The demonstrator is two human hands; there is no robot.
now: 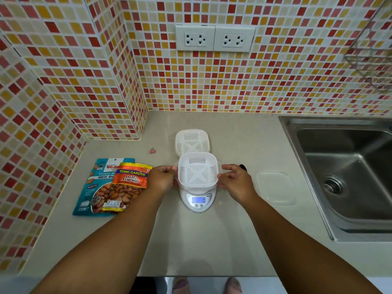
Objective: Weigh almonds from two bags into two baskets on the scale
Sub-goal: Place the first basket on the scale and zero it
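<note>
I had both hands on the near basket [198,171], left hand [162,178] and right hand [234,181] each gripping a side rim to seat it level on the scale [198,199]; display lit; second basket [192,142] waited just behind; two almond bags [110,187] lay unopened-looking to the left, within reach for pouring.

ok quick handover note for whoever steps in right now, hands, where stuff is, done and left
Left hand and right hand each hold a side of the near basket, which sits on the scale.
The basket looks empty; the display appears to read 0.
Second basket is empty, just behind on the counter.
Orange almond bag lies on the teal almond bag, left of the scale.
Done: basket placed. Left: pour and weigh both bags.
</note>
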